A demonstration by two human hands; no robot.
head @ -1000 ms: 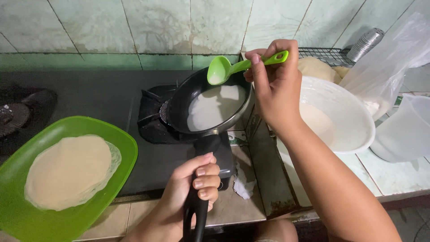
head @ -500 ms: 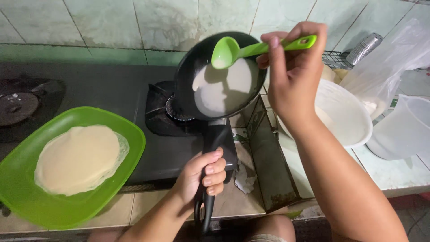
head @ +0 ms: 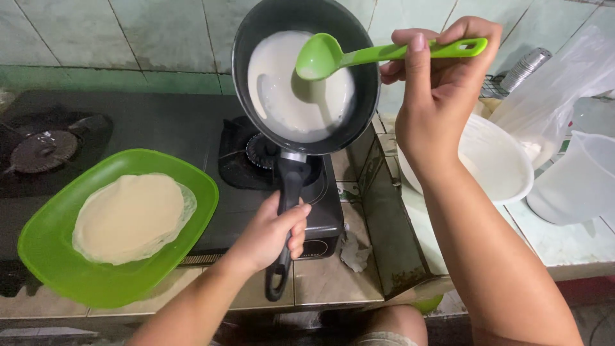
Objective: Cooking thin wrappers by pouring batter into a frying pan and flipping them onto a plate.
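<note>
My left hand (head: 272, 230) grips the black handle of a small black frying pan (head: 246, 70), which is lifted off the burner and tilted toward me. White batter (head: 282, 102) spreads over most of the pan's inside. My right hand (head: 435, 96) holds a green plastic ladle (head: 365, 56) by its handle, with the bowl of the ladle hovering over the batter in the pan.
A green tray (head: 57, 269) at the left carries thin pale crepes (head: 131, 214). A black two-burner stove (head: 160, 138) sits under the pan. A white bowl of batter (head: 506, 173) and a clear plastic jug (head: 576, 179) stand at the right.
The pan has been raised off the burner and tilted more steeply toward me, and the batter has spread wider. The ladle stays above the pan.
</note>
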